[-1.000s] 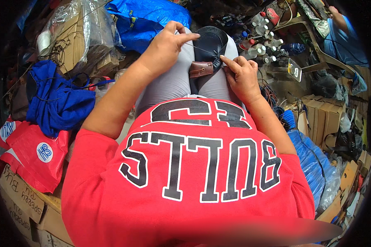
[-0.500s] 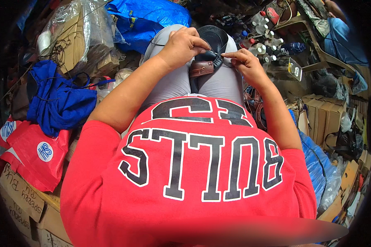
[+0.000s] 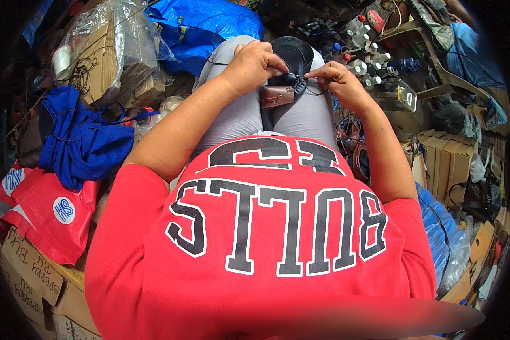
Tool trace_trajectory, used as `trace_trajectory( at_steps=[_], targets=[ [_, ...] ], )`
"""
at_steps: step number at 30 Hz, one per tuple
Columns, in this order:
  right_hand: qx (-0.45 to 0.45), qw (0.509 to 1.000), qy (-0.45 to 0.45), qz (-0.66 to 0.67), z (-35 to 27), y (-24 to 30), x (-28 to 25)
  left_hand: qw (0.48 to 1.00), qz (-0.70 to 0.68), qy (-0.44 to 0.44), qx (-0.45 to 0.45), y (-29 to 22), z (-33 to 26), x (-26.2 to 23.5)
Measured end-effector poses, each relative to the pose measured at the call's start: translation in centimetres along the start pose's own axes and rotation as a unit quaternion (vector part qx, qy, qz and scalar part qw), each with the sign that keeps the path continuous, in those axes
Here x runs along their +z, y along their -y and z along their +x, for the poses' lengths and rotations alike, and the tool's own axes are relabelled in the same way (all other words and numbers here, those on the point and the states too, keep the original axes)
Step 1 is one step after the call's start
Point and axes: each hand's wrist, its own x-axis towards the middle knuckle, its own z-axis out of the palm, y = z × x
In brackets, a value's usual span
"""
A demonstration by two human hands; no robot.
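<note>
A shoe with a black front (image 3: 296,52) and a brown leather heel (image 3: 277,97) rests between my grey-trousered knees. My left hand (image 3: 256,65) is closed in a pinch at the shoe's black lacing, and a thin dark strand, seemingly the shoelace, trails out to its left. Across from it, my right hand (image 3: 337,82) pinches close to the same lacing with thumb and forefinger. A dark loop hangs below those fingers. The exact hold at the fingertips is too small to see fully.
Several plastic bottles (image 3: 365,51) stand beyond my right knee, near a wooden frame (image 3: 430,51). To the left lie blue cloth (image 3: 85,136), a red bag (image 3: 45,209) and plastic-wrapped cardboard (image 3: 99,56). A blue tarp (image 3: 204,28) is ahead; cardboard boxes (image 3: 445,158) sit at right.
My right hand has shifted very slightly, with a dark loop now showing under it. The shoe and my left hand are nearly where they were.
</note>
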Motion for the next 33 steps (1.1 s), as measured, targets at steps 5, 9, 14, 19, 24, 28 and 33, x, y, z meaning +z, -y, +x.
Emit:
trace_trajectory(
  at_steps=[5, 9, 14, 19, 24, 28, 33],
  targets=[
    [0.016, 1.000, 0.006, -0.005, 0.0, 0.6, -0.2, 1.000, 0.018, 0.004, 0.005, 0.0, 0.0, 0.0],
    [0.029, 0.999, 0.022, 0.009, 0.0, 0.5, -0.3, 1.000, 0.017, 0.007, 0.008, 0.0, 0.0, 0.1],
    [0.048, 0.995, 0.034, 0.076, 0.1, 0.1, -0.1, 0.999, -0.012, 0.035, 0.033, 0.3, 1.3, 0.3],
    [0.049, 0.996, 0.053, 0.061, 0.5, -0.2, -0.2, 0.992, -0.023, 0.073, 0.105, 0.3, 2.8, -0.4],
    [0.061, 0.994, 0.008, 0.086, -0.9, 0.5, 0.8, 0.993, 0.086, 0.020, 0.076, -1.1, 0.1, -0.8],
    [0.106, 0.973, -0.020, 0.205, -0.9, 0.5, 1.7, 0.983, -0.090, 0.078, -0.140, -1.3, 0.3, -0.2],
    [0.104, 0.960, -0.056, 0.255, -0.5, 0.5, 2.4, 0.976, -0.059, 0.093, -0.187, -1.8, 1.1, 0.8]
  ],
)
